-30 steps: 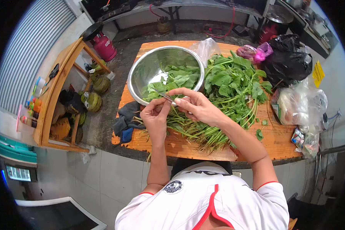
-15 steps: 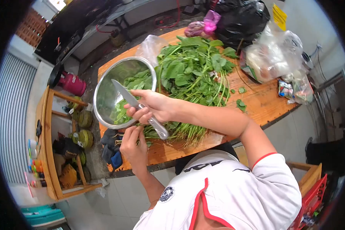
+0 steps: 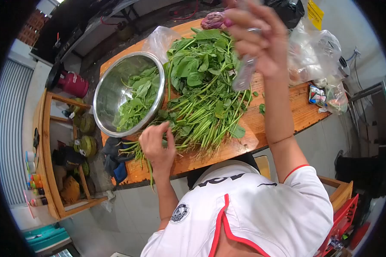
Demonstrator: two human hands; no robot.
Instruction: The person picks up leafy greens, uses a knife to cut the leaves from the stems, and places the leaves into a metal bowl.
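Note:
My right hand [image 3: 259, 38] is raised over the right part of the table, blurred, with its fingers round a knife [image 3: 245, 73]. The handle points down toward me; the blade is hardly visible near the top edge. My left hand [image 3: 158, 143] is low beside the bowl's near right rim, fingers closed in a pinch; what they hold is too small to tell. Thin green stems stick out to its left and hang below it. The steel bowl [image 3: 99, 96] holds loose leaves [image 3: 137, 96]. A big heap of leafy greens [image 3: 201, 81] lies right of the bowl, roots toward me.
A clear plastic bag [image 3: 160, 43] is behind the bowl on the wooden table [image 3: 283, 115]. Filled plastic bags [image 3: 313, 55] and small packets [image 3: 317, 96] sit at the right. Dark cloth [image 3: 113, 160] lies at the left corner. A wooden shelf [image 3: 49, 154] stands left.
My right hand has gone up and right with the knife, away from the bowl. My left hand has moved little. The view has shifted slightly, and stems now show left of and below my left hand.

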